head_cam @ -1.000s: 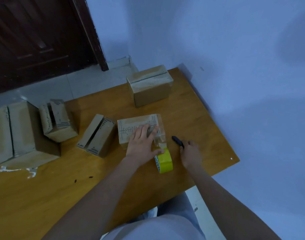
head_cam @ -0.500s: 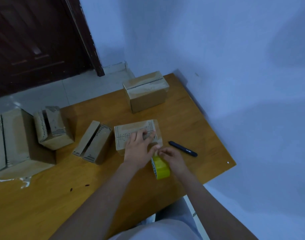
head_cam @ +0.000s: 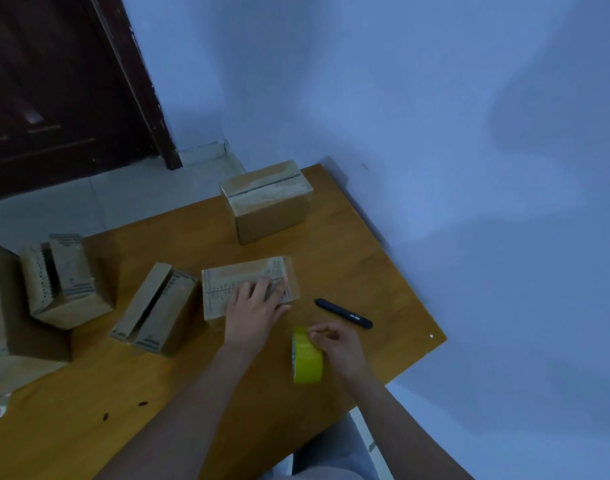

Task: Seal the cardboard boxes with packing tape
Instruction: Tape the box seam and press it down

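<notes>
Dim, with a cool blue cast over everything. The wall (head_cam: 435, 98) shows broad, soft-edged shadows, and the door (head_cam: 54, 81) is almost black, its panels barely readable. The bench (head_cam: 383, 271) carries only faint shadows beside the boxes. Detail is soft and grainy, and straight lines bow near the frame edges
</notes>
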A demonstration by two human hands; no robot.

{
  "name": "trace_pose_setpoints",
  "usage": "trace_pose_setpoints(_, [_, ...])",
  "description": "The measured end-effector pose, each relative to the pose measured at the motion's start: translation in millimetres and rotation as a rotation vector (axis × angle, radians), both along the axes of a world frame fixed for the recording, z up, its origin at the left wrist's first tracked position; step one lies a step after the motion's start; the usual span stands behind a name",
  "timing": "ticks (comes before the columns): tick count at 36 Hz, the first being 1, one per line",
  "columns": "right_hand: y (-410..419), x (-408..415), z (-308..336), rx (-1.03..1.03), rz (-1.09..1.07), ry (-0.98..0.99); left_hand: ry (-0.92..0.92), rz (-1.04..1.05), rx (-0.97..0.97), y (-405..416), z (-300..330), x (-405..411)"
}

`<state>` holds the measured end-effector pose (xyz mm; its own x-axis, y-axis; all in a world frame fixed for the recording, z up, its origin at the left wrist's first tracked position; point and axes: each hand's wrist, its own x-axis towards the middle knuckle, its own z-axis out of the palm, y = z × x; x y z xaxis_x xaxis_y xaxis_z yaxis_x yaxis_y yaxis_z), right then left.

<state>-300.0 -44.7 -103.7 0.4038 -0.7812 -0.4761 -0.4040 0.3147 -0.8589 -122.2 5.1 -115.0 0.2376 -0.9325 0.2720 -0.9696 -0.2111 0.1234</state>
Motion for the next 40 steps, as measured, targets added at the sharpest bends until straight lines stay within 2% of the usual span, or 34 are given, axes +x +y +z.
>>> trace_pose_setpoints(6, [-13,-12,0,-0.004,-0.201,-0.075,0.149,-0.068,-0.045,8,4,6])
trace_pose_setpoints(9, [-19,-16,0,0.023,-0.237,-0.081,0.32,0.042,0.024,-1,26,2])
trace_pose_setpoints(11, [-20,-16,-1,0.036,-0.24,-0.07,0.376,0.153,0.174,-18,40,-1])
trace_pose_setpoints(14, [-21,-15,-1,0.043,-0.228,-0.041,0.228,0.251,0.372,-44,52,-1])
trace_pose_setpoints(19, [-22,-13,1,0.017,-0.186,-0.054,0.125,0.275,0.469,-64,49,1])
trace_pose_setpoints(24, [-23,-10,2,0.015,-0.133,-0.069,0.26,0.333,0.383,-68,35,3])
trace_pose_setpoints(33, [-24,-8,-1,0.062,-0.129,-0.082,0.296,0.233,0.332,-68,26,9])
trace_pose_setpoints(40, [-26,-8,1,0.06,-0.11,-0.065,0.259,0.186,0.372,-68,27,10])
